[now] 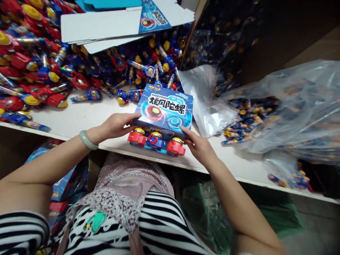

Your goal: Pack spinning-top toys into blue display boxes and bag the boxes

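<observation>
A blue printed cardboard box point(166, 109) with a spinning-top picture on its lid rests near the front edge of the white table, between my two hands. Along its front side, red and blue toy spinning-top launchers point(156, 140) stick out below the lid. My left hand point(118, 124), with a pale green bangle at the wrist, grips the box's left side. On the right side, my right hand point(198, 145) holds the box by its corner, fingers curled under and partly hidden.
Red and blue toys point(34, 71) are heaped on the left and behind the box. Flat white cardboard pieces point(101, 26) lie on the heap. To the right, clear plastic bags point(297, 106) hold small candy tubes point(244, 115). The table's front edge point(217, 173) runs close to my body.
</observation>
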`<state>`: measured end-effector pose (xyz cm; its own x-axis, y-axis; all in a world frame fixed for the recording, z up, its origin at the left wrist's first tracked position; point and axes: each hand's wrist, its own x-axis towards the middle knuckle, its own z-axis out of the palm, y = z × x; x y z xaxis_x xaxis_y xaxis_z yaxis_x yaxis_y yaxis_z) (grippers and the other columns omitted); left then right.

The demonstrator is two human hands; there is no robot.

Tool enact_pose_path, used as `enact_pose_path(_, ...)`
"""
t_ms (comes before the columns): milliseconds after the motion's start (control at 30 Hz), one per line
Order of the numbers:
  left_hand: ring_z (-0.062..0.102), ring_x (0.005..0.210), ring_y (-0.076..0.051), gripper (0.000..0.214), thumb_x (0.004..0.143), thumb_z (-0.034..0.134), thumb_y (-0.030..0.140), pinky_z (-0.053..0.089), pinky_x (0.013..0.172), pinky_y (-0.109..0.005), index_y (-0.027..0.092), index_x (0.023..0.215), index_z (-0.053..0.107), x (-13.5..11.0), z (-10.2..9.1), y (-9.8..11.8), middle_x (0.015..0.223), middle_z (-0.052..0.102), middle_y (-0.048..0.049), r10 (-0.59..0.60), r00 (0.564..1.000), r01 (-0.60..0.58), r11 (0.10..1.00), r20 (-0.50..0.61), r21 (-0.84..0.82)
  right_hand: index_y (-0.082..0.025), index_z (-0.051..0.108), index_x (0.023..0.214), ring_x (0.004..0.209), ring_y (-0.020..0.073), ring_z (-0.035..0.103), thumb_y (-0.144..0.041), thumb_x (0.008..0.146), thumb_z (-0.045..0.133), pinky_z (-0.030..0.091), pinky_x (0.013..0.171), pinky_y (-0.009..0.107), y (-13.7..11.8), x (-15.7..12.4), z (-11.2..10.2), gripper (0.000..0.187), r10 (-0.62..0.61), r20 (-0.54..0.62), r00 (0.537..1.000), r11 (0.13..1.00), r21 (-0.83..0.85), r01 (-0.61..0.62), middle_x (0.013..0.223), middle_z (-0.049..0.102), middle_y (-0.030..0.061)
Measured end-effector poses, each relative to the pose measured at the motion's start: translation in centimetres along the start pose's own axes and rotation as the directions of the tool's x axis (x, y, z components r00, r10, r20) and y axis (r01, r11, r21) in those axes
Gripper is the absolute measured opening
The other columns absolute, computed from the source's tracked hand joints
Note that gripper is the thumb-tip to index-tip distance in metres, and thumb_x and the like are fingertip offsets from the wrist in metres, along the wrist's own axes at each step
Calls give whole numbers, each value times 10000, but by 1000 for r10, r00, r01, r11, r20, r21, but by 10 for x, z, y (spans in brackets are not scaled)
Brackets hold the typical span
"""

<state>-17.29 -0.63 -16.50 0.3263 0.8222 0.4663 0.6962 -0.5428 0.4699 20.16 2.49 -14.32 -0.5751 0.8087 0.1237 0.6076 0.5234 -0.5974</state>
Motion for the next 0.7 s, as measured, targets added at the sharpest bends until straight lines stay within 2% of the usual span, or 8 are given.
enact_pose_path(100, 609, 632, -130, 361, 892, 572, 329, 465, 590, -228, 202, 1219, 658, -6, 7, -5, 809, 700, -45, 26, 999, -25, 1000, 44, -10, -344, 510, 1468, 1054, 255, 721, -253, 973, 454, 601, 894, 412, 7, -7, 19, 507, -1, -48, 999, 999, -46, -2, 1188, 737, 42)
enact_pose_path(167, 558, 581, -113, 354, 887, 589, 309, 443, 562, -218, 201, 1215, 669, -9, 7, -6, 742, 665, -23, 17, 999, -14, 998, 41, -63, -333, 490, 1485, 1030, 256, 721, -238, 983, 410, 598, 881, 408, 6, -9, 25, 517, 11, -101, 995, 997, -76, -18, 1120, 743, 57)
enact_pose_path(300, 511, 559, -104, 415, 889, 610, 292, 451, 553, -206, 226, 1298, 628, -6, -8, -9, 639, 548, 28, -84, 992, 112, 932, 96, -346, -332, 425, 1524, 951, 231, 718, -264, 987, 433, 602, 838, 383, 5, -16, 12, 542, -22, -49, 999, 998, -60, 19, 1094, 716, 72)
enact_pose_path(400, 571, 610, -130, 563, 899, 606, 344, 509, 606, -246, 248, 1441, 487, 15, -16, -28, 687, 588, 19, -286, 958, 213, 778, -31, -591, -335, 339, 1558, 909, 200, 706, -322, 981, 497, 606, 834, 387, 16, -35, 1, 598, 13, -126, 992, 1000, 6, -13, 1169, 676, 84)
enact_pose_path(500, 665, 795, -148, 535, 882, 631, 351, 548, 732, -264, 203, 1384, 519, 57, -4, -56, 914, 699, -51, -524, 838, 247, 616, -155, -748, -298, 371, 1530, 911, 213, 708, -397, 947, 575, 613, 826, 413, 29, -56, 16, 625, 137, -184, 973, 990, 46, -131, 1136, 693, 90)
enact_pose_path(533, 682, 892, -155, 477, 889, 625, 352, 550, 795, -269, 180, 1328, 557, 74, 5, -64, 1031, 711, -82, -578, 804, 256, 548, -139, -796, -270, 433, 1491, 951, 236, 708, -434, 920, 612, 608, 848, 436, 32, -60, 26, 621, 150, -156, 976, 989, 33, -147, 1132, 703, 101)
enact_pose_path(600, 689, 1000, -169, 385, 938, 565, 391, 539, 888, -285, 147, 1233, 607, 106, 26, -73, 1144, 711, -109, -637, 770, 279, 378, -29, -883, -205, 593, 1336, 1014, 288, 698, -495, 861, 663, 591, 886, 480, 36, -65, 53, 561, 150, -99, 984, 988, -20, -153, 1124, 718, 134)
enact_pose_path(700, 706, 979, -207, 462, 963, 504, 541, 530, 918, -314, 117, 1049, 666, 136, 57, -69, 996, 748, -115, -661, 724, 368, 130, 196, -921, -164, 732, 1085, 966, 316, 703, -499, 855, 643, 589, 841, 471, 39, -64, 90, 416, 175, -100, 979, 979, -87, -184, 1037, 743, 159)
